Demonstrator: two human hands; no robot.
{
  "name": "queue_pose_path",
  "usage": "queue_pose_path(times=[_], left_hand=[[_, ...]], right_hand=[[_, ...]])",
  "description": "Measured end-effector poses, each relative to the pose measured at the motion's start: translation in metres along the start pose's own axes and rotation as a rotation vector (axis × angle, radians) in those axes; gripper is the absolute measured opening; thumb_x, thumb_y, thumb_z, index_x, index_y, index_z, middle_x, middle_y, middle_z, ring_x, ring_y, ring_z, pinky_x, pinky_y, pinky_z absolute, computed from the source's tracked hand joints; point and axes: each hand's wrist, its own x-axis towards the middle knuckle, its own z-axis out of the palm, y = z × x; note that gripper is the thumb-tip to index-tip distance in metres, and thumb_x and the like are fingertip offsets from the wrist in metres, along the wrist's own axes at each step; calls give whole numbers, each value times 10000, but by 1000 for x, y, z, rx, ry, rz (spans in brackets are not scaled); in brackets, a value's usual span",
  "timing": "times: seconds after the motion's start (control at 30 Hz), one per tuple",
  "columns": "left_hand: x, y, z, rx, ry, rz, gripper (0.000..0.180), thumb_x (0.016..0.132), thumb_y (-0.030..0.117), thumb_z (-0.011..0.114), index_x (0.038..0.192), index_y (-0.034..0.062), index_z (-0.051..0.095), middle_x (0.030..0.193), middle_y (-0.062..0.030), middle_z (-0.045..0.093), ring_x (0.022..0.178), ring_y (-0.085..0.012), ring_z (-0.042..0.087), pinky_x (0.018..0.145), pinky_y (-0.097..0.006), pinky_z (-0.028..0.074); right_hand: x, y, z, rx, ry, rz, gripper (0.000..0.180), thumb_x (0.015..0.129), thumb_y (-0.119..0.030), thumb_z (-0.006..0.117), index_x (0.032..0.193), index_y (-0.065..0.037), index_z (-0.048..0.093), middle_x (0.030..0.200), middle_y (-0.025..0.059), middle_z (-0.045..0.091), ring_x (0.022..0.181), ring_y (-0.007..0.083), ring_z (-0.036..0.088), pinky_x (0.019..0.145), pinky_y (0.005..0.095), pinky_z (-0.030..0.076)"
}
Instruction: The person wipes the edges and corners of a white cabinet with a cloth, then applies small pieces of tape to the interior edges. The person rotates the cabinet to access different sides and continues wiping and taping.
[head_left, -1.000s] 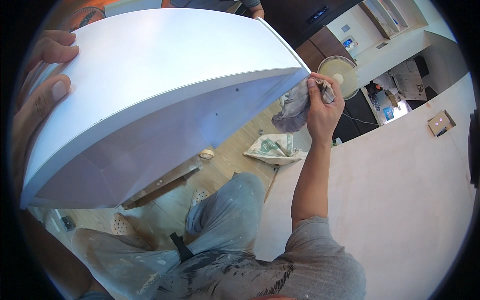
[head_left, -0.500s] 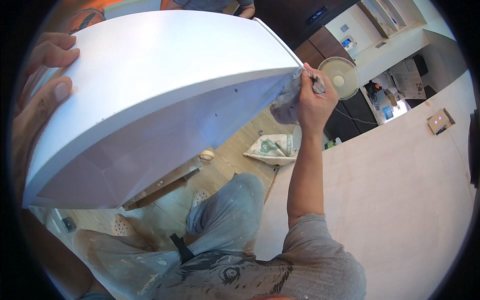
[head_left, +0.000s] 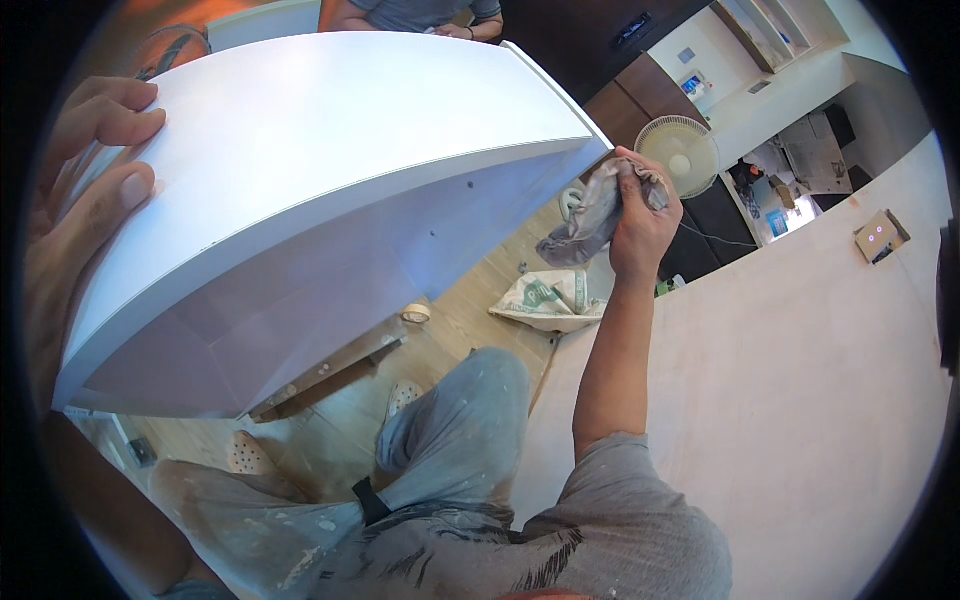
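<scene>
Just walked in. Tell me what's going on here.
Someone has their left hand at the left edge of a white unit, fingertips on its bright face. Their right hand holds a crumpled rag by the unit's right corner. Another person is beyond the unit, and a sack lies on the floor.

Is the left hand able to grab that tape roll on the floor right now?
Probably not: the left hand is on the curved white panel's edge, and in this view that panel spreads between it and the tape roll, down on the floor.
</scene>
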Motion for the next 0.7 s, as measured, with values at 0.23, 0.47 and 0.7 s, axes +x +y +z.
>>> queue_pose_path(times=[0.23, 0.47, 0.7], left_hand=[[3, -17, -6, 88, -130, 49, 654, 929, 605, 673, 1430, 209, 530, 1536, -200, 435, 1236, -403, 640, 968, -569, 585], [3, -11, -11, 56, -179, -29, 630, 946, 584, 662, 1442, 221, 528, 1550, -199, 426, 1233, -402, 638, 991, -577, 569], [3, -8, -12, 116, -163, -57, 571, 982, 566, 619, 1416, 201, 554, 1535, -216, 450, 1271, -381, 620, 1057, -605, 520]], right_hand=[[8, -6, 21, -317, 85, -149, 145, 939, -91, 771, 1057, -7, 784, 925, 78, 711, 853, 150, 661, 785, 287, 510], [14, 1, 25, -374, 222, -76, 172, 976, -169, 741, 986, 1, 764, 869, 63, 708, 790, 134, 641, 744, 276, 495], [1, 15, -27, 152, 21, 276, 160, 1023, -145, 701, 1081, -3, 746, 926, -11, 686, 828, 64, 605, 735, 233, 478]])
